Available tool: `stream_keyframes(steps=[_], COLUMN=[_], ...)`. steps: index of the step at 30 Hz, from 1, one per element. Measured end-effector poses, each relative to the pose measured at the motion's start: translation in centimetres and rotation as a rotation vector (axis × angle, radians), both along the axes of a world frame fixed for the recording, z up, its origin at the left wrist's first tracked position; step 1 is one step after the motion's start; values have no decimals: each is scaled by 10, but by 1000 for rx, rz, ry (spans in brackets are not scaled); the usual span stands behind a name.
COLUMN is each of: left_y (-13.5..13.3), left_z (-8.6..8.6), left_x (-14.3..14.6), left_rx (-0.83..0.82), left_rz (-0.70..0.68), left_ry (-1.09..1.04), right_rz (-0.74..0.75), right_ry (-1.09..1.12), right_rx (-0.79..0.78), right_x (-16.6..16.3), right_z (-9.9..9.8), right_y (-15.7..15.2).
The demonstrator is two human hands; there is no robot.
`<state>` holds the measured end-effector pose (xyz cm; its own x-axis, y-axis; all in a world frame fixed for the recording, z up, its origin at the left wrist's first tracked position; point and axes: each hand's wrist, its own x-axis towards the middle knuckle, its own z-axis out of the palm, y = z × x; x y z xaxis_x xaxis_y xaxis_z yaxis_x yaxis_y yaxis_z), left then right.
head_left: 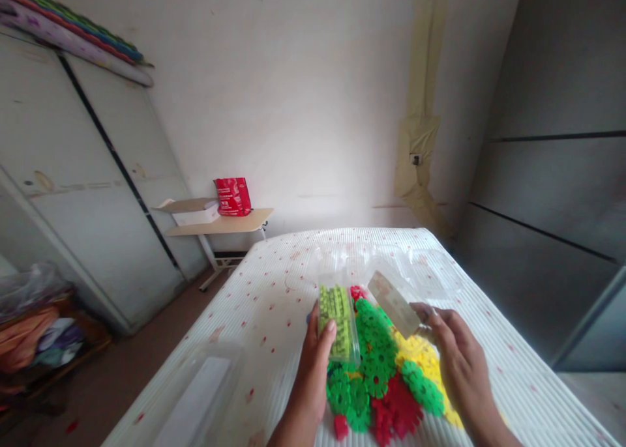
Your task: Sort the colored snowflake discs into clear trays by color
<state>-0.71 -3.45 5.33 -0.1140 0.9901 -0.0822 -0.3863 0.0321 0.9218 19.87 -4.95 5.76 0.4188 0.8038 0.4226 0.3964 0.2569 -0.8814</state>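
Observation:
My left hand (pixel 320 349) is closed around a see-through plastic box (pixel 353 356) with its thumb across the front. Small yellow-green pieces (pixel 336 310) fill that box in rows. In my right hand (pixel 457 343) a translucent plastic lid or shallow box (pixel 391 302) is pinched by one end and tilted; I cannot tell which of the two it is. Below and between both hands lies a pile of notched plastic discs: green discs (pixel 376 346), red discs (pixel 396 411) and yellow discs (pixel 423 356). A small red piece (pixel 341 426) lies at the near edge of the pile.
The pile rests on a white spotted cover (pixel 274 290). See-through plastic packaging (pixel 435 271) is at the far side, and a plastic tray with a white strip (pixel 195 401) at the near left. Beyond stands a small table (pixel 229 223) with a red bag (pixel 233 197).

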Motion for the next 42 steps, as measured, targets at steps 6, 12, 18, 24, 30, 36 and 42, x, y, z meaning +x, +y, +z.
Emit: stream_keyframes(steps=[6, 12, 18, 24, 30, 36, 42], left_y=[4, 4, 5, 5, 4, 10, 8], left_z=[15, 15, 19, 25, 28, 27, 28], left_x=[6, 7, 2, 3, -4, -13, -18], left_rx=[121, 105, 162, 109, 148, 193, 225], left_rz=[-34, -45, -49, -48, -20, 80, 18], left_ry=[229, 314, 403, 369, 391, 456, 453], right_rz=[36, 25, -20, -59, -81, -96, -72], right_ry=[59, 38, -51, -148, -233, -347, -415], right_rx=[-9, 9, 35, 81, 133, 212, 248], right_x=[-2, -1, 2, 6, 7, 5, 2], right_z=[2, 4, 7, 5, 6, 5, 4], right_y=[-2, -2, -4, -5, -5, -8, -9])
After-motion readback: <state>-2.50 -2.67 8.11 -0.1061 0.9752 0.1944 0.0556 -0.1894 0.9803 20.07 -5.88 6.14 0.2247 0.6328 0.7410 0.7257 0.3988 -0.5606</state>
